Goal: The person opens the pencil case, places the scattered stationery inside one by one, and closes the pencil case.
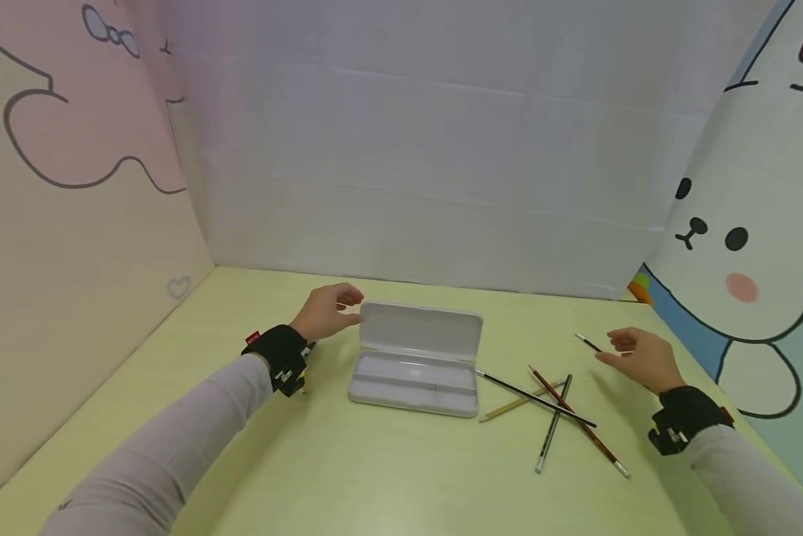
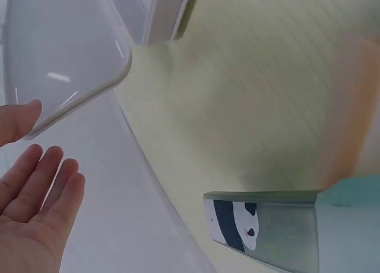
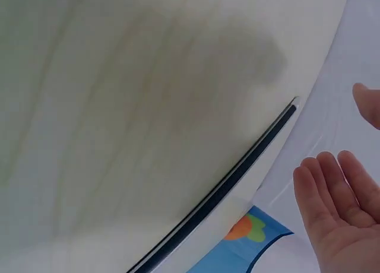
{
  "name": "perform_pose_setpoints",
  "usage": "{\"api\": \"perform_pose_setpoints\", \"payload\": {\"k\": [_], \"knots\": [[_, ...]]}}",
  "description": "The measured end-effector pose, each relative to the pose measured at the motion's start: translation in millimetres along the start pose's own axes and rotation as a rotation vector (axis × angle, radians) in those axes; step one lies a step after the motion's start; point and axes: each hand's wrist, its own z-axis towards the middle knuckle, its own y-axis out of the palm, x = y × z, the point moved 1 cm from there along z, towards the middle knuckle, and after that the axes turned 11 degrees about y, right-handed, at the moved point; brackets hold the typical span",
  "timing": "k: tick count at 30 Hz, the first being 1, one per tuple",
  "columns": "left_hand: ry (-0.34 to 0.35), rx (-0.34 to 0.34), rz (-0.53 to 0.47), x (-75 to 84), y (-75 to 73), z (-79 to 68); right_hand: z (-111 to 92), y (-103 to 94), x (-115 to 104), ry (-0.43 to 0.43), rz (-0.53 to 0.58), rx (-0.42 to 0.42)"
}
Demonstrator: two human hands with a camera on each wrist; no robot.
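A white pencil case [image 1: 411, 406] stands with its lid [image 1: 421, 331] raised, an inner divider showing and no pencils inside. My left hand [image 1: 330, 309] is at the lid's left edge, fingers loosely bent; in the left wrist view its thumb [image 2: 24, 118] overlaps the lid's corner [image 2: 59, 59], and contact is hard to tell. My right hand [image 1: 642, 359] hovers at the right, thumb apart from the fingers, holding nothing. Close by lies a dark pencil [image 1: 587, 342], also seen as a dark pencil [image 3: 219, 190] in the right wrist view.
Between case and right hand several pencils cross: a black pencil [image 1: 535, 398], a dark red pencil [image 1: 602, 444], a yellowish pencil [image 1: 501, 410] and a grey pencil [image 1: 546, 445]. A translucent green item with a panda picture [image 2: 237, 225] lies by the left wrist. White sheeting [image 1: 428, 171] closes the back.
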Motion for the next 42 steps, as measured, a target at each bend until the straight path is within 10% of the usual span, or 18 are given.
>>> {"api": "perform_pose_setpoints", "payload": {"k": [24, 42], "knots": [[0.025, -0.092, 0.075, -1.2, 10.3, 19.8, 10.7, -2.7, 25.7, 0.125, -0.177, -0.102], [0.104, -0.079, 0.119, 3.9, 16.3, 22.3, 9.0, -10.8, -3.5, -0.03, -0.169, -0.193]]}}
